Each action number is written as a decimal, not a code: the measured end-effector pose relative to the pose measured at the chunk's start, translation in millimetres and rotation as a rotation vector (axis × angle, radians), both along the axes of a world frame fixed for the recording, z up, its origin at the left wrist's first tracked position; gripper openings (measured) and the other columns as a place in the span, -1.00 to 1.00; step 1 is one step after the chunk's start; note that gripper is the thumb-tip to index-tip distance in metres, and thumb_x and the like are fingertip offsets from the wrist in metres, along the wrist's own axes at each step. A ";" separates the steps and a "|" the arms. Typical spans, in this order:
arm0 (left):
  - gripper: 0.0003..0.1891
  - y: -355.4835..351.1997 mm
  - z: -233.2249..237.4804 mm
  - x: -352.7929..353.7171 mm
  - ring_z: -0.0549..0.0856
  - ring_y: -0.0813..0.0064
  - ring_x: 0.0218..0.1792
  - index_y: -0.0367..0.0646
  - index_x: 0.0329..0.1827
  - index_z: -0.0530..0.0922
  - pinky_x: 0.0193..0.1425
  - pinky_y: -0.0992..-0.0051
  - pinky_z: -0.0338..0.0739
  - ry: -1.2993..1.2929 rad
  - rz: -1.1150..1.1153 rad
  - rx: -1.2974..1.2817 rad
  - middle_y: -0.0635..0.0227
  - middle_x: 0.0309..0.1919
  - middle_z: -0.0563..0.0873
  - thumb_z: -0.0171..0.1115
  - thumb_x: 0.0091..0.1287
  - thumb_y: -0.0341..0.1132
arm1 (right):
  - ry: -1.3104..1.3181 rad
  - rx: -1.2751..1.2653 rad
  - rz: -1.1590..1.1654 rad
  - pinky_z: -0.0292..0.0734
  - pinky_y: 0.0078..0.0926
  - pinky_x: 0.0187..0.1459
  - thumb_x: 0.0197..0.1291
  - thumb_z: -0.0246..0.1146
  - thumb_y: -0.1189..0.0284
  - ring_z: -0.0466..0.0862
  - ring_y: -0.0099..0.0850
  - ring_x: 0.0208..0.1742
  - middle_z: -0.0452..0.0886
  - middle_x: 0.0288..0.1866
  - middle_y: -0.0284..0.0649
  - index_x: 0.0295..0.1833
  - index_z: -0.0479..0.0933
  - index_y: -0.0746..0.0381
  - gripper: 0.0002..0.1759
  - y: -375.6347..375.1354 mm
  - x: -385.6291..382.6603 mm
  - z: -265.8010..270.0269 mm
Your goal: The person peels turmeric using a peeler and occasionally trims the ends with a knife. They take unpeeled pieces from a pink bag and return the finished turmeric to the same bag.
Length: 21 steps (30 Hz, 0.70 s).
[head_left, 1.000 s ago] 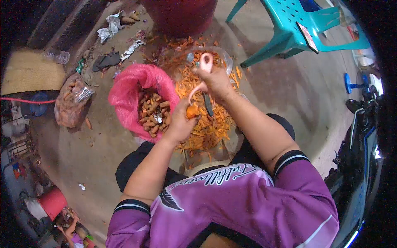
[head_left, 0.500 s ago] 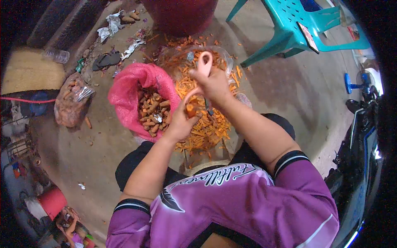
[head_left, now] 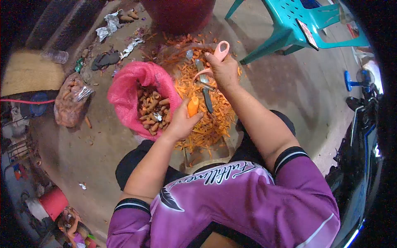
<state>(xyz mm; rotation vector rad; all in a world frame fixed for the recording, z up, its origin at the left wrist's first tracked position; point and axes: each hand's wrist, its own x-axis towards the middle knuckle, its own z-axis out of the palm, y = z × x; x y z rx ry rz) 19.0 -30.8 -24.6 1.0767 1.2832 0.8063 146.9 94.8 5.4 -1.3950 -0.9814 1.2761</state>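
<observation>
My left hand (head_left: 182, 120) is closed round a bright orange peeled carrot (head_left: 193, 106), its cut end facing up. My right hand (head_left: 224, 72) grips a peeler with a pale pink looped handle (head_left: 221, 50); its head reaches left over the peelings. Between and below the hands spreads a pile of orange peelings (head_left: 206, 134), partly on clear plastic. A knife (head_left: 207, 100) with a dark handle lies on that pile, blade pointing away from me. Beside my left hand stands an open pink mesh sack (head_left: 120, 93) holding several brownish-orange roots (head_left: 155, 109).
A dark red tub (head_left: 180, 16) stands beyond the peelings. At the upper right is a green plastic chair (head_left: 285, 33) with a phone-like object on it. A plastic bag of roots (head_left: 70, 101) and a dark slipper (head_left: 105, 60) lie left. Part of a motorcycle (head_left: 359, 153) is at right.
My right hand has moved up and right with the peeler, away from the carrot. The carrot now stands more upright in my left hand, and the knife shows more fully.
</observation>
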 end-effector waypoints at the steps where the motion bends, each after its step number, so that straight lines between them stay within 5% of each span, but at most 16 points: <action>1: -0.56 -0.2 2.1 -0.2 0.49 0.56 -0.22 -0.27 0.05 0.26 -0.14 0.56 0.40 0.034 0.003 -0.036 0.34 -0.19 0.49 0.15 0.09 -0.46 | -0.070 0.006 0.080 0.36 -0.60 -0.53 -0.11 0.29 0.30 0.43 -0.59 -0.57 0.47 -0.54 -0.30 -0.40 0.45 0.36 -0.69 -5.2 -1.7 2.0; 4: -0.55 2.8 12.3 -5.8 0.50 0.54 -0.23 -0.30 0.06 0.25 -0.14 0.57 0.41 0.148 -0.135 -0.138 0.32 -0.21 0.50 0.15 0.10 -0.45 | -0.117 0.153 0.210 0.36 -0.62 -0.53 -0.10 0.28 0.33 0.43 -0.60 -0.56 0.48 -0.49 -0.28 -0.39 0.43 0.34 -0.71 -31.1 -21.1 -5.5; 7: -0.55 -0.9 -5.3 -4.8 0.50 0.51 -0.28 -0.32 0.04 0.25 -0.17 0.57 0.41 0.276 -0.103 0.060 0.32 -0.23 0.51 0.16 0.10 -0.42 | -0.211 0.006 0.102 0.37 -0.59 -0.50 -0.12 0.30 0.33 0.43 -0.59 -0.53 0.48 -0.49 -0.28 -0.36 0.44 0.37 -0.68 -5.8 -4.4 -23.7; 8: -0.55 -1.4 -5.5 -4.7 0.50 0.51 -0.28 -0.33 0.03 0.26 -0.17 0.56 0.41 0.342 -0.109 0.079 0.31 -0.23 0.51 0.17 0.09 -0.41 | -0.047 -0.139 0.056 0.37 -0.59 -0.48 -0.13 0.31 0.33 0.44 -0.58 -0.51 0.49 -0.49 -0.28 -0.35 0.45 0.39 -0.66 6.0 2.6 -35.9; 13: -0.53 1.8 18.2 -3.6 0.52 0.48 -0.21 -0.33 0.03 0.28 -0.12 0.54 0.41 0.596 -0.129 0.205 0.28 -0.19 0.51 0.19 0.07 -0.38 | -0.255 -0.084 0.234 0.39 -0.58 -0.52 -0.13 0.31 0.35 0.49 -0.53 -0.53 0.50 -0.49 -0.23 -0.38 0.47 0.39 -0.68 -12.6 -11.2 -34.2; 16: -0.48 2.0 -4.5 -8.4 0.51 0.26 -0.14 -0.32 0.04 0.26 -0.04 0.43 0.36 0.285 -0.103 0.082 0.14 -0.19 0.49 0.22 0.01 -0.41 | -0.209 -0.154 0.076 0.40 -0.57 -0.50 -0.09 0.29 0.33 0.48 -0.53 -0.50 0.49 -0.50 -0.24 -0.36 0.45 0.37 -0.69 10.6 6.6 -41.5; 19: -0.52 3.8 14.9 -5.5 0.50 0.44 -0.14 -0.26 0.07 0.27 -0.04 0.50 0.36 -0.301 0.064 -0.148 0.27 -0.18 0.50 0.19 0.07 -0.43 | 0.225 -0.160 -0.015 0.42 -0.55 -0.55 -0.12 0.29 0.25 0.51 -0.48 -0.58 0.51 -0.57 -0.22 -0.47 0.47 0.36 -0.65 1.2 1.6 -17.1; 21: -0.56 6.8 22.7 -6.8 0.49 0.53 -0.15 -0.23 0.07 0.27 -0.04 0.53 0.36 -0.460 0.144 -0.230 0.33 -0.18 0.50 0.15 0.11 -0.44 | 0.272 -0.166 0.048 0.40 -0.60 -0.58 -0.11 0.30 0.28 0.46 -0.54 -0.63 0.47 -0.59 -0.29 -0.48 0.44 0.34 -0.68 -3.5 -5.7 -15.1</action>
